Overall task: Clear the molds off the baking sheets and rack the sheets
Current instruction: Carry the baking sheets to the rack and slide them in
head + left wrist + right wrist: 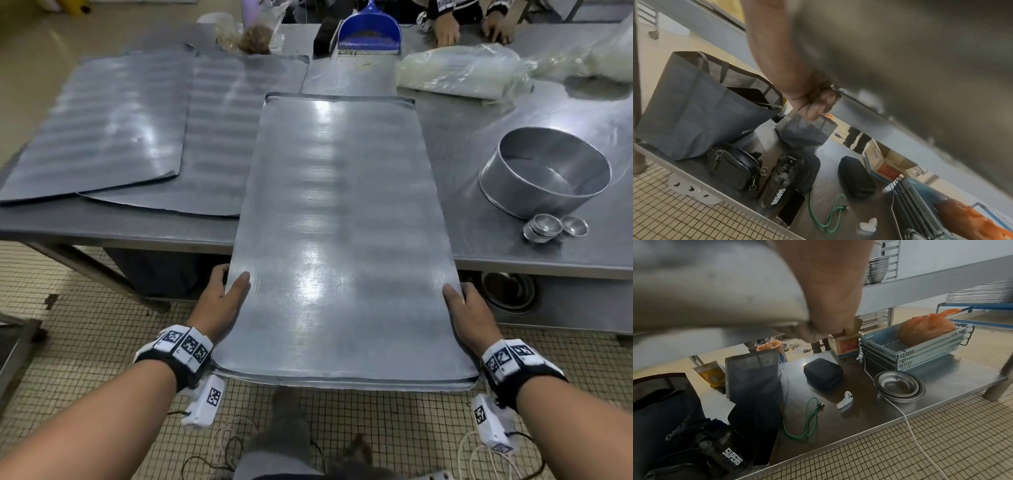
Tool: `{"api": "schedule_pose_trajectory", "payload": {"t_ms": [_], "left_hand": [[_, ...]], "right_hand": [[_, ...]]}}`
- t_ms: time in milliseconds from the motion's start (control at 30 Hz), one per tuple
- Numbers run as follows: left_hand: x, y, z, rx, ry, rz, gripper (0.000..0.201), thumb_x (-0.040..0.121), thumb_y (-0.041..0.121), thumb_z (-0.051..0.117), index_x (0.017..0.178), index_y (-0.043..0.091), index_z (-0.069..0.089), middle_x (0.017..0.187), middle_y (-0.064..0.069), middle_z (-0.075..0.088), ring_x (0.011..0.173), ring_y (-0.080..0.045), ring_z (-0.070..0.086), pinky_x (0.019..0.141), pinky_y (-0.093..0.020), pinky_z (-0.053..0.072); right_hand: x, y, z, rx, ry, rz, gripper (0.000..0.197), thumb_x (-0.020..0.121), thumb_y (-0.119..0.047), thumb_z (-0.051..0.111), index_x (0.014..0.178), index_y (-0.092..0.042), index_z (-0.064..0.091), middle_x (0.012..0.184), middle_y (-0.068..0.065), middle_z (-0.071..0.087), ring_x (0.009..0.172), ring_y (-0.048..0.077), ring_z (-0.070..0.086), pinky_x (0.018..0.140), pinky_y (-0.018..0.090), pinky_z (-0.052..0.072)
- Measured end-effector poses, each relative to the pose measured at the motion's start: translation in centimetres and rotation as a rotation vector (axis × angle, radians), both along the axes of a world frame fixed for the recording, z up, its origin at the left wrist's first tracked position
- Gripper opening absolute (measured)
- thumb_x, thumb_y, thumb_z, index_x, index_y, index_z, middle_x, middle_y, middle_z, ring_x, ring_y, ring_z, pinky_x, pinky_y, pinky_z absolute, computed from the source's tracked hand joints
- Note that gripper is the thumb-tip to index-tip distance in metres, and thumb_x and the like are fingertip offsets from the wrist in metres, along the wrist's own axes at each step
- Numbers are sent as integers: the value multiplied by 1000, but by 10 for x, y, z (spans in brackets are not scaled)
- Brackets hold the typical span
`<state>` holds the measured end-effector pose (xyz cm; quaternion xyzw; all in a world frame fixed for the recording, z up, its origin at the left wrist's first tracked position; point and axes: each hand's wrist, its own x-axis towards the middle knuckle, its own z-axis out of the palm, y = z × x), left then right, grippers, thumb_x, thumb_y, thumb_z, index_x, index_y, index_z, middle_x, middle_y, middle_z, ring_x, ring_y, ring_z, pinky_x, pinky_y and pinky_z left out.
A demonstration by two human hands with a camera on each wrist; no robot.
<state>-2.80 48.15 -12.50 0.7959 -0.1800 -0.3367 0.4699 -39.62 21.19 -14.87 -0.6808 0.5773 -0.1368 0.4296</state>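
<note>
Both hands, left hand and right hand, clamp the baking sheet by its side rims, thumbs on top, fingers curled beneath (stiff, slick metal, likely awkwardly wide).

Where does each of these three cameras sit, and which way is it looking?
Head: on the head, looking down at the baking sheet; both forearms, left hand, right hand show.
Left wrist: under the sheet, facing the lower shelf; curled fingers show.
Right wrist: likewise; its fingers show.
Both wrist views share the green cable.
</note>
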Motion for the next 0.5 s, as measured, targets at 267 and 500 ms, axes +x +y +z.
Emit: {"api": "schedule_pose_trajectory", "payload": {"t_ms": [267, 500], "left_hand": [[-4, -7, 3, 73, -180, 49, 42, 95, 47, 62, 126, 21, 50, 105, 8, 63, 94, -12, 65, 67, -26, 48], [-4, -8, 8, 62, -252, 47, 44, 94, 39, 67, 126, 12, 53, 105, 3, 62, 86, -6, 61, 67, -23, 45]], "right_hand": [[0, 5, 6, -42, -6, -22, 35, 96, -51, 55, 110, -18, 57, 103, 2, 64, 94, 25, 62, 84, 40, 48], [-4, -6, 14, -117, -51, -6, 36, 89, -53, 64, 103, -19, 64, 96, -3, 71, 88, 20, 68, 84, 44, 55]]}}
